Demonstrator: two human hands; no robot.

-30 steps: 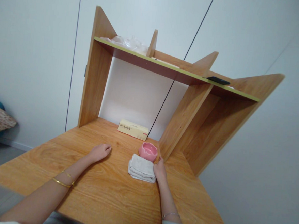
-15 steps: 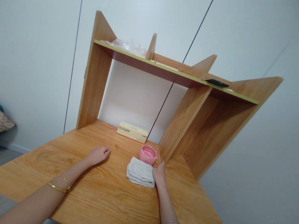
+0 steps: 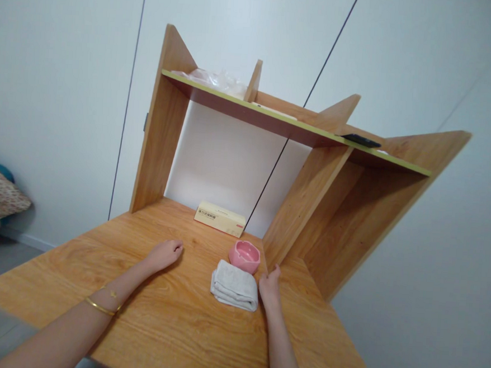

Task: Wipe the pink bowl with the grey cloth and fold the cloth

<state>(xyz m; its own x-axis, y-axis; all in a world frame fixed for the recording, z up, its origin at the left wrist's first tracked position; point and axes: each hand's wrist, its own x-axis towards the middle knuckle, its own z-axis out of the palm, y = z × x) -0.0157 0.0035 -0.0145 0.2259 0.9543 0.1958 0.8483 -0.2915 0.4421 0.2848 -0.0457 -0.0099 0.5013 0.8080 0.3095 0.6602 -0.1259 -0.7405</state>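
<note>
Cloth (image 3: 235, 287) sat on worktop (image 3: 192, 337), already folded into neat stack, right by near side of pink bowl (image 3: 244, 257); box (image 3: 220, 220) further back. Folding looked done imo, nothing obvious left. Left hand (image 3: 165, 255) rested well apart from cloth, loose fist, empty grip. Right hand (image 3: 269, 285) just beside cloth's right edge, fingers up, grip slack, nothing held; couldn't tell if touching.
</note>
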